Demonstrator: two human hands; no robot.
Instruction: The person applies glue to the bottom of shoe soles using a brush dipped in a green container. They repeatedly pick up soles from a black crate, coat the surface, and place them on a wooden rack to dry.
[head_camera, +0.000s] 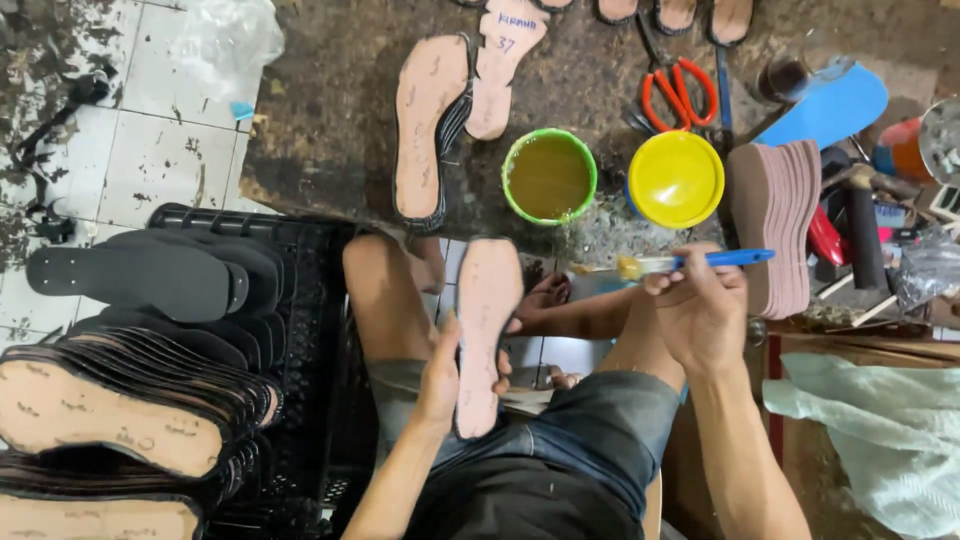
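The left hand (438, 375) has its grip pinched around the edges of a long pinkish-tan sandal sole with a dark rim (487, 335), held over the lap just below the worktop edge. The right hand (700, 310) has its grip pressed together on a blue-handled brush with a glue-wet tip (690, 262), the bristles pointing toward 9 o'clock and hovering apart from the sole.

The sole's long axis runs from 6 to 12 o'clock, its broader front end at 12, nearest the green-rimmed tub of yellowish-brown glue (549, 176) on the dark stained worktop (330, 120). A yellow round lid (676, 178) sits at 3 o'clock of the tub.

To coat well, I judge the sole should stay flat and face up, fingers kept to the rim, with strokes along the long axis.
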